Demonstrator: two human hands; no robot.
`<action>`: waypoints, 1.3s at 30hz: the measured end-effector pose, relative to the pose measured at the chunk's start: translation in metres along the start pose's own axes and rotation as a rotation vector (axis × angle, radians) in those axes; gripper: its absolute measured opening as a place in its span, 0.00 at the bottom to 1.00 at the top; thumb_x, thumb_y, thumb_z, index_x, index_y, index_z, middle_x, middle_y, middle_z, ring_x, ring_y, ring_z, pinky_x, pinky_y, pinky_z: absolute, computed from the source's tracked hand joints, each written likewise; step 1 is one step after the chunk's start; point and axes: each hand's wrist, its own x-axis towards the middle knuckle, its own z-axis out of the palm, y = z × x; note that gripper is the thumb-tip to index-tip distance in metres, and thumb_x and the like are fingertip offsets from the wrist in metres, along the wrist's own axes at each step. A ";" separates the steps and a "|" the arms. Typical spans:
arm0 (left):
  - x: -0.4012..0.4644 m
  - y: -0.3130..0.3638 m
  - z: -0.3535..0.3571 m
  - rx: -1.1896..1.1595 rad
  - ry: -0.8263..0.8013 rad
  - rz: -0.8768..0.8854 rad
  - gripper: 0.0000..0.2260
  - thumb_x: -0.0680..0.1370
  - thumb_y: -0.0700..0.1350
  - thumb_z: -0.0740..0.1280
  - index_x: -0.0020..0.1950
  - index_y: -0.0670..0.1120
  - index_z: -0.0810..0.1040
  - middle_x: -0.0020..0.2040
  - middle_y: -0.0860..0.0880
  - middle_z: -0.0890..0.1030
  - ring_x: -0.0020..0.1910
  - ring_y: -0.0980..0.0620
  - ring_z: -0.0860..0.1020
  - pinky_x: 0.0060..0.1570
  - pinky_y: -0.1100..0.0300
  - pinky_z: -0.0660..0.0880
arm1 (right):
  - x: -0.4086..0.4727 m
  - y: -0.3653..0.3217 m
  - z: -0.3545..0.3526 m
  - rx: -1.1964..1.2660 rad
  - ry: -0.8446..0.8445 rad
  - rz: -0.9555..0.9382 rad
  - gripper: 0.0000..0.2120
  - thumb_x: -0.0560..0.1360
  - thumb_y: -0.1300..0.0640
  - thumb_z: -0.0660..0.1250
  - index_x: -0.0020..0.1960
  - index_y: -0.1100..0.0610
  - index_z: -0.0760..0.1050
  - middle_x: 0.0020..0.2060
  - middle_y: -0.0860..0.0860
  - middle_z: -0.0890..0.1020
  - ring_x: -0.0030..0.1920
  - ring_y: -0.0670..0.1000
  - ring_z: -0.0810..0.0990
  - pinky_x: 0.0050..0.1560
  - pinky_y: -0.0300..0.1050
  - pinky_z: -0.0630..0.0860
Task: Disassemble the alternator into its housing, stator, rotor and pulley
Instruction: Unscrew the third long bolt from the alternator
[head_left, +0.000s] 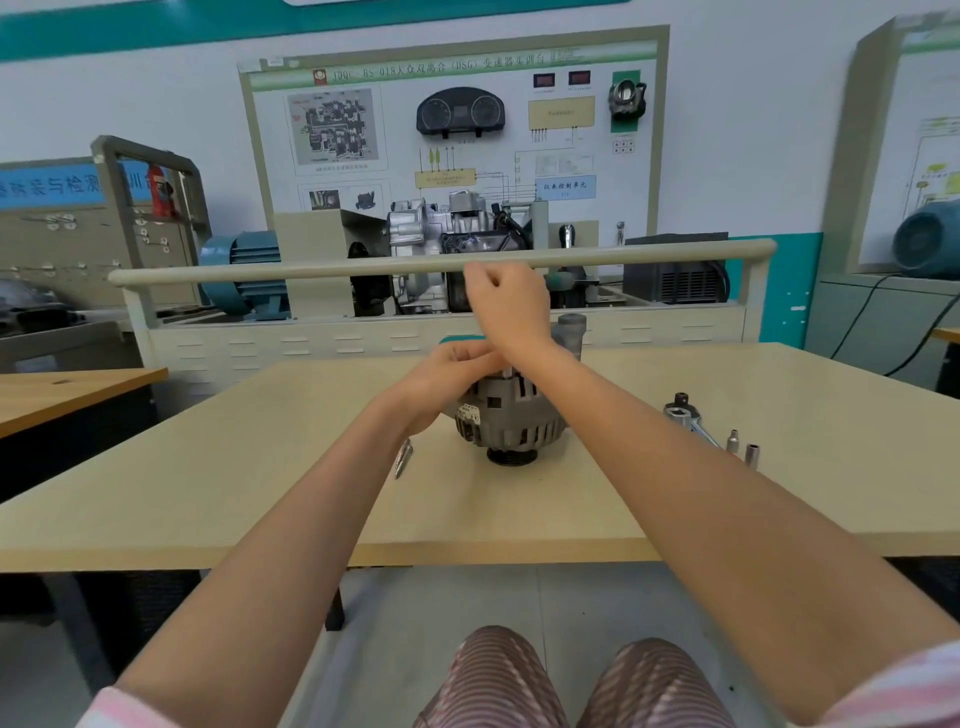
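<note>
The grey alternator stands on the beige table with its dark pulley underneath, against the tabletop. My left hand rests on the top left of its slotted housing, fingers curled over the upper edge. My right hand is raised above the alternator with its fingers curled toward the far side; what they hold is hidden. A grey mounting lug sticks up behind my right wrist.
A ratchet wrench and two small sockets lie to the right of the alternator. A thin metal tool lies under my left forearm. A training bench with a rail and a gearbox stands beyond the table.
</note>
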 end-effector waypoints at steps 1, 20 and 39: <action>0.000 0.001 0.000 -0.004 -0.002 0.000 0.09 0.81 0.43 0.62 0.48 0.47 0.83 0.44 0.50 0.85 0.44 0.55 0.82 0.48 0.62 0.78 | 0.002 -0.001 -0.001 0.165 -0.001 0.091 0.24 0.77 0.58 0.59 0.23 0.53 0.59 0.18 0.45 0.62 0.22 0.46 0.60 0.31 0.42 0.61; -0.003 0.001 0.012 0.042 0.239 -0.058 0.11 0.77 0.31 0.62 0.38 0.42 0.77 0.29 0.52 0.80 0.34 0.54 0.77 0.39 0.60 0.73 | -0.010 0.004 0.009 -0.700 0.112 -0.175 0.13 0.76 0.53 0.56 0.38 0.58 0.75 0.36 0.52 0.76 0.40 0.54 0.74 0.46 0.49 0.65; -0.003 0.003 0.009 -0.038 0.053 -0.017 0.13 0.81 0.43 0.63 0.39 0.52 0.82 0.39 0.54 0.84 0.40 0.58 0.80 0.42 0.65 0.74 | 0.017 -0.002 -0.005 0.935 -0.067 0.444 0.25 0.80 0.56 0.51 0.24 0.55 0.59 0.17 0.50 0.61 0.22 0.51 0.64 0.37 0.41 0.74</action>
